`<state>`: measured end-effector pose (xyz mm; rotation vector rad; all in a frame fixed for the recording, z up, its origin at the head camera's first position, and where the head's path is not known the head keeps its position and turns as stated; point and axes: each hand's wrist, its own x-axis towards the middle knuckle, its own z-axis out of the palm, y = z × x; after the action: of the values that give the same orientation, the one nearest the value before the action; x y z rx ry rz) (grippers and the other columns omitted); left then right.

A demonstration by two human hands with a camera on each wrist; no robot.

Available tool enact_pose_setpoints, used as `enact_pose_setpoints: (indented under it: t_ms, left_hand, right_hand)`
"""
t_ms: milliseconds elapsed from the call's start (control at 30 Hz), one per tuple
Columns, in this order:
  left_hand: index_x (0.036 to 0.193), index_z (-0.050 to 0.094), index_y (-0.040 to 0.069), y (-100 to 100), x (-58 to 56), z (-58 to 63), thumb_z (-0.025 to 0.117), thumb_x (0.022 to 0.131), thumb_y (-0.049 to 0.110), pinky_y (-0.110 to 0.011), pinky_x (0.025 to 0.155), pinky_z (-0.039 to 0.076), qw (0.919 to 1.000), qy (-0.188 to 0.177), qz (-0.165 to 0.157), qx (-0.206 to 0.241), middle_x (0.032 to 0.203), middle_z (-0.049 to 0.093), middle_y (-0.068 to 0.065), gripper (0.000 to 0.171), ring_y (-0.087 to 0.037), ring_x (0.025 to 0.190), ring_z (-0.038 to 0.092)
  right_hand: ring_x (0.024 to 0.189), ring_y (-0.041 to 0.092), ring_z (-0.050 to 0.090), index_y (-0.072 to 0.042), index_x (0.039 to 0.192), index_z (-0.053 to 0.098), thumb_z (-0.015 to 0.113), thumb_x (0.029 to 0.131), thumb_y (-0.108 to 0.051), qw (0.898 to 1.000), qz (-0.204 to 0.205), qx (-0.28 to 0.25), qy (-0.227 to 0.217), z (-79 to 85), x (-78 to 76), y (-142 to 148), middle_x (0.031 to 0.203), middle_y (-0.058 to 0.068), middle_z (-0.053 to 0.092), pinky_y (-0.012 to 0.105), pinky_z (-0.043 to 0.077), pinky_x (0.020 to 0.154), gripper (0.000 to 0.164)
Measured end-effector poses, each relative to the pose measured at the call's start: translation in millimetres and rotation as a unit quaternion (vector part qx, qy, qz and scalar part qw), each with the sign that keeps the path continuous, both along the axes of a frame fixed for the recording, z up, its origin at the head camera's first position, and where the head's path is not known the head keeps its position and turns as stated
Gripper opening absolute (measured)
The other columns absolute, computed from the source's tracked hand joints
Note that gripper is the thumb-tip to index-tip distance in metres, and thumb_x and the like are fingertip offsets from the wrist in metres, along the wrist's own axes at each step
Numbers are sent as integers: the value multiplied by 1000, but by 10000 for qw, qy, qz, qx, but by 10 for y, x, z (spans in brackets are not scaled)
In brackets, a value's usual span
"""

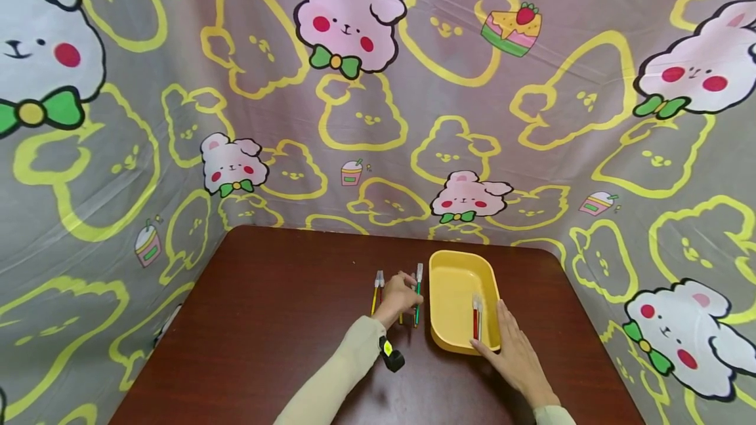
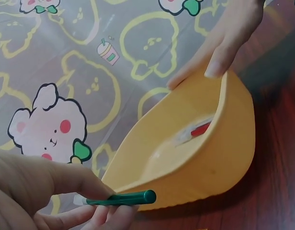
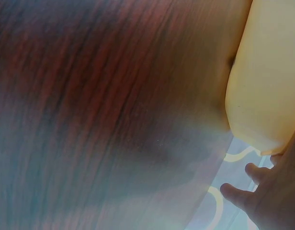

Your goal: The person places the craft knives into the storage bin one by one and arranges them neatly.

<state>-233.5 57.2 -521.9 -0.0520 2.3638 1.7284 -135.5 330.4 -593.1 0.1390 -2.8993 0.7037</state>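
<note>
I am pinching a green stick [image 2: 128, 198] with the left hand [image 1: 401, 295], just beside the yellow tub [image 1: 450, 287], while the right hand [image 1: 521, 356] is touching the tub's other side, fingers spread, and two more sticks [image 1: 475, 323] are resting inside.

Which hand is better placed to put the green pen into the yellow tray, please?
Probably the left hand: it pinches the green pen, close beside the yellow tray. The right hand touches the tray's opposite side and holds no pen.
</note>
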Motion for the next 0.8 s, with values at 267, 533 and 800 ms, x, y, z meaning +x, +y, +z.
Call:
enact_pose_setpoints:
  t_ms: [267,533,800]
  left_hand:
    - [104,65,-3,161,27,-7,77,79,-10,-38,63,64,9995,-232,-111,203,115,69,-23,28,-23,59,72]
    - [100,63,-3,264,55,10,73,79,-13,-30,54,61,9975,-84,-383,583,80,62,-11,25,-21,57,69]
    - [100,65,0,457,110,-7,76,77,-13,-30,51,59,9995,177,-261,-6,74,60,-6,29,-21,52,69]
  right_hand:
    - [152,52,28,1,167,14,70,96,-58,10000,10,56,50,-14,-2,4,172,26,21,72,30,115,108]
    - [151,53,29,0,168,16,69,96,-59,9999,-5,141,71,-24,-11,-2,171,26,23,74,30,113,107]
    - [153,52,26,-3,168,16,65,97,-63,9995,-104,266,-135,-14,-24,-6,172,24,20,77,23,115,106]
